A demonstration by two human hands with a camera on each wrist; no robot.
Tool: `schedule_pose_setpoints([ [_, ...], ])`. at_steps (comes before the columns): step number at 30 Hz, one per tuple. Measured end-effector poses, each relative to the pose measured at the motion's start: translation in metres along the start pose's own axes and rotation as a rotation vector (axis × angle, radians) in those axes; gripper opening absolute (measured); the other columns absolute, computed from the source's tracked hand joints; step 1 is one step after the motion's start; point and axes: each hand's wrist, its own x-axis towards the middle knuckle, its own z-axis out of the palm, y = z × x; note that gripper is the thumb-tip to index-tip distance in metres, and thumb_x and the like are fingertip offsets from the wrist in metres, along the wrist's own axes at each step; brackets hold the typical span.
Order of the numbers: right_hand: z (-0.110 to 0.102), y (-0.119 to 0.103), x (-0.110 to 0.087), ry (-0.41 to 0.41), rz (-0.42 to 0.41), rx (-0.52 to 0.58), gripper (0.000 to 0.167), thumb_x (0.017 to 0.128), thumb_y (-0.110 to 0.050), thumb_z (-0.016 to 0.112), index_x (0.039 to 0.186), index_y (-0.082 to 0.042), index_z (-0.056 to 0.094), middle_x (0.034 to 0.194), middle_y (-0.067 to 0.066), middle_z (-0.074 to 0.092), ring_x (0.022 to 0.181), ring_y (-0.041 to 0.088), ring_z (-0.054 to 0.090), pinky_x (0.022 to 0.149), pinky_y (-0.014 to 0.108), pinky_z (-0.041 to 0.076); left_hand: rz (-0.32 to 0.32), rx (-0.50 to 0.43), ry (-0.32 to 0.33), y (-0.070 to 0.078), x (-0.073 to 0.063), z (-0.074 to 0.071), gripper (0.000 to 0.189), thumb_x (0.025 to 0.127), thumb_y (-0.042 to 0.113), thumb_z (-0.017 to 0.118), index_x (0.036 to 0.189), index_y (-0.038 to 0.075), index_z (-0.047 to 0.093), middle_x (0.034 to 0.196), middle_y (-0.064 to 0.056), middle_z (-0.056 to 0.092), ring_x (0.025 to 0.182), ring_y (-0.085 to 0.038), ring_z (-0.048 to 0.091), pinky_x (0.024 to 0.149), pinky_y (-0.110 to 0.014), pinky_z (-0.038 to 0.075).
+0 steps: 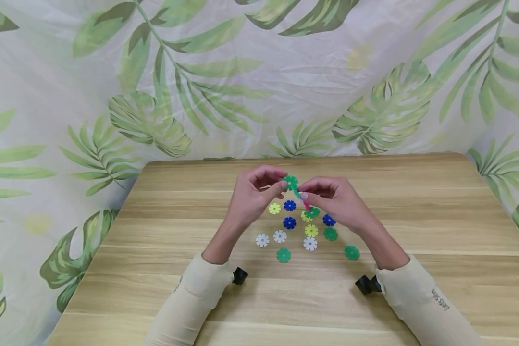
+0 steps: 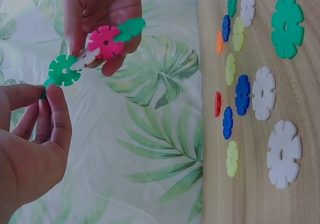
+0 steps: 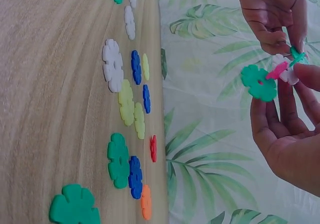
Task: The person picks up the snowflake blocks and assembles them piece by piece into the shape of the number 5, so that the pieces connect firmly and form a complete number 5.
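Green, white and pink: one chain of notched discs (image 2: 87, 59), which I log in mid-air above the tabletop (image 1: 134, 240), toward its far edge, between both hands.

Left hand (image 1: 254, 194): thumb and fingertips pinched on the green end disc (image 1: 291, 179). Right hand (image 1: 338, 199): thumb and fingers pinched on the chain about its white disc (image 3: 290, 77). Hands near each other, a small gap between. Free end: one pink disc (image 2: 99, 40), then one green tail disc (image 2: 131, 29).

Loose stock, lying on the tabletop, all by my count: three white ones (image 1: 262, 243), one nearest the left edge; three blue ones (image 1: 290, 219); three yellow ones (image 1: 274, 205); three green ones (image 1: 352, 249), one nearest the right edge; one red piece (image 2: 217, 104) and one orange piece (image 2: 220, 42), both toward the far edge.

Backing: leaf-print cloth (image 1: 302, 67).
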Motion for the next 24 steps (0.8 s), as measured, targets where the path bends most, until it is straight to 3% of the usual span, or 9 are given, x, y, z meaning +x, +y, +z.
schedule_pose_setpoints([
  [5, 0.001, 0.003, 0.000, -0.007, -0.017, -0.017, 0.020, 0.104, -0.011, 0.071, 0.121, -0.002, 0.077, 0.116, 0.016, 0.078, 0.096, 0.014, 0.074, 0.086, 0.031, 0.063, -0.001, 0.003, -0.005, 0.000, -0.001, 0.003, 0.018, 0.099, 0.000, 0.072, 0.115, -0.006, 0.074, 0.104, -0.025, 0.075, 0.081, -0.016, 0.073, 0.073, -0.031, 0.067],
  [16, 0.002, 0.003, 0.001, 0.022, -0.007, -0.042, 0.020, 0.105, -0.015, 0.070, 0.121, -0.004, 0.077, 0.112, 0.014, 0.078, 0.093, 0.020, 0.074, 0.080, 0.026, 0.061, -0.005, 0.050, -0.046, -0.004, -0.003, 0.008, 0.015, 0.099, 0.003, 0.074, 0.113, -0.001, 0.077, 0.103, -0.020, 0.079, 0.084, -0.040, 0.073, 0.071, -0.032, 0.066],
  [24, 0.002, 0.003, 0.001, 0.064, -0.023, -0.014, 0.019, 0.105, -0.014, 0.070, 0.120, -0.004, 0.076, 0.108, 0.014, 0.077, 0.090, 0.017, 0.073, 0.082, 0.027, 0.063, -0.021, 0.055, -0.062, -0.007, -0.003, 0.013, 0.015, 0.099, 0.004, 0.074, 0.114, -0.001, 0.077, 0.098, -0.019, 0.077, 0.078, -0.035, 0.071, 0.067, -0.025, 0.061],
])
